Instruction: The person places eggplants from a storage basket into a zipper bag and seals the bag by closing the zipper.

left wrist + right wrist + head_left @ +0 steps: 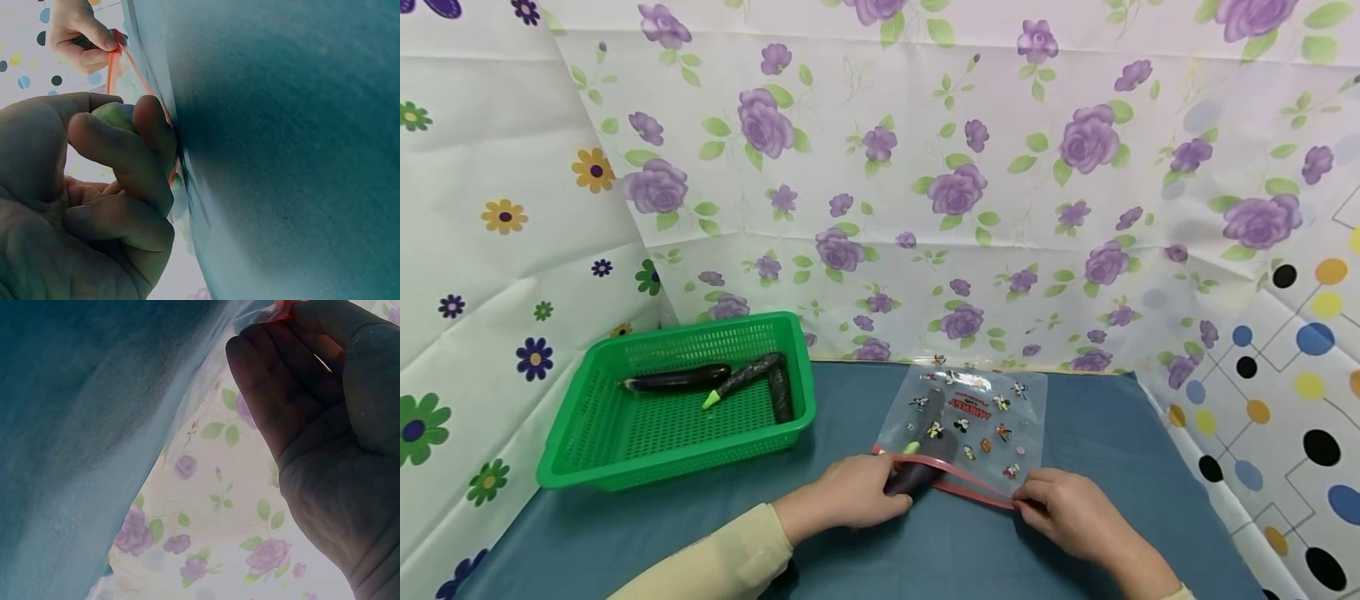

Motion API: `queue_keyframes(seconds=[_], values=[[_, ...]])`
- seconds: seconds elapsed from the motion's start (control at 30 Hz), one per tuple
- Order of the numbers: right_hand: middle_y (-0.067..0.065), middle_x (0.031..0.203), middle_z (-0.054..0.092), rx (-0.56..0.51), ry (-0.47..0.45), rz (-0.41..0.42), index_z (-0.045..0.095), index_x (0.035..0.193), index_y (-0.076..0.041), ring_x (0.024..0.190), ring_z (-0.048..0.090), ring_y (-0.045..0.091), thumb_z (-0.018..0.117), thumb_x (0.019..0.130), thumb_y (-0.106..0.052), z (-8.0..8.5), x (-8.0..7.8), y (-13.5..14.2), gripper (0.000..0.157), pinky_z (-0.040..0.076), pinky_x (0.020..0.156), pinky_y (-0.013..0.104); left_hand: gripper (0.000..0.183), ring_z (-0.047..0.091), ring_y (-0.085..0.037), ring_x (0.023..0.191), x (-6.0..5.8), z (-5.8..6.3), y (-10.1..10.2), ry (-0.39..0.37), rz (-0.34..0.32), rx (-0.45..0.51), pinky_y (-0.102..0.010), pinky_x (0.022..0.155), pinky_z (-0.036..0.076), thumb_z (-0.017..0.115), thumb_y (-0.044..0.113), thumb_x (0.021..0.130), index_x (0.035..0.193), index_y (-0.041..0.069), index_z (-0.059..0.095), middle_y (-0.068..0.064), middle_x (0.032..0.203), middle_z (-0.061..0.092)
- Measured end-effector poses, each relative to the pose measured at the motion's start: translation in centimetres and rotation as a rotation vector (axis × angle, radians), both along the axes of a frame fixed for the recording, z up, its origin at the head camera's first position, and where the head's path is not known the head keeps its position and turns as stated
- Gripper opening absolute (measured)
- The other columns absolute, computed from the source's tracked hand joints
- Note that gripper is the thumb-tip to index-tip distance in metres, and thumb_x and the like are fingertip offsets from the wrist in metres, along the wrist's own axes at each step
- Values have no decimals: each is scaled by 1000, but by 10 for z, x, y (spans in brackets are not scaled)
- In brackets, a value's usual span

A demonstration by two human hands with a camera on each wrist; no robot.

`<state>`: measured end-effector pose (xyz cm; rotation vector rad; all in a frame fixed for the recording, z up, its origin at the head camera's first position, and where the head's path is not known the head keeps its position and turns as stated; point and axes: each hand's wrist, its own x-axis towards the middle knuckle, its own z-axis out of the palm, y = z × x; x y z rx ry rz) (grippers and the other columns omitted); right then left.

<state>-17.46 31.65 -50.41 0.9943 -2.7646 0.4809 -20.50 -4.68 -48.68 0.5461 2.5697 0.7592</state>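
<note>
A clear zip bag (977, 417) with cartoon prints and a red zip edge lies flat, its mouth towards me. My left hand (863, 493) grips a dark purple eggplant (917, 477) at the mouth, the far part of it under the bag's film. In the left wrist view the fingers of my left hand (119, 169) curl around its pale greenish end (115, 115). Also inside the bag is a dark long vegetable (934, 408) with a bright green tip. My right hand (1071, 510) pinches the bag's right mouth corner, also visible in the right wrist view.
A green plastic basket (677, 465) stands at the left. In it are a slim eggplant (677, 378) and two dark, rough-skinned long vegetables (781, 392), one with a green tip. Blue cloth (850, 400) covers the table; flower-printed sheets (880, 208) hang behind.
</note>
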Motion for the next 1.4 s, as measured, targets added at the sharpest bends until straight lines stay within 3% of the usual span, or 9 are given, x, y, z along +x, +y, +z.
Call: queue_keyframes(seconds=[0.27,0.63,0.93,1.13,1.4], values=[[-21,93,67,-6,-5,1,84,97,-25,80,61,-5,87,96,-11,0,-1,1,14,57,66,30,31,61,-18,41,3,1,4,-16,19,14,-34,43,47,75,48,102,94,20,64,-1,61,69],[-21,93,67,-12,-7,12,84,97,-25,80,61,-5,87,96,-11,-2,-2,2,14,57,66,30,37,64,-20,46,4,0,8,32,72,-15,-36,49,48,76,53,101,91,20,65,-1,66,66],[-20,94,68,-15,11,15,84,98,-25,81,62,-5,87,96,-10,-2,-1,2,14,57,66,30,38,58,-19,65,1,-1,10,109,79,-86,-37,59,44,75,53,99,102,16,69,2,80,61],[-21,95,68,-9,13,14,84,98,-25,82,63,-4,87,96,-10,-1,-1,2,15,58,67,30,34,59,-20,69,0,1,8,90,71,-108,-38,61,47,77,43,93,106,14,66,0,83,62],[-21,94,68,-11,18,13,83,97,-26,81,63,-4,87,95,-11,-2,0,2,15,58,67,30,45,61,-19,68,2,2,7,79,65,-94,-39,61,50,79,41,89,116,10,62,-1,86,63]])
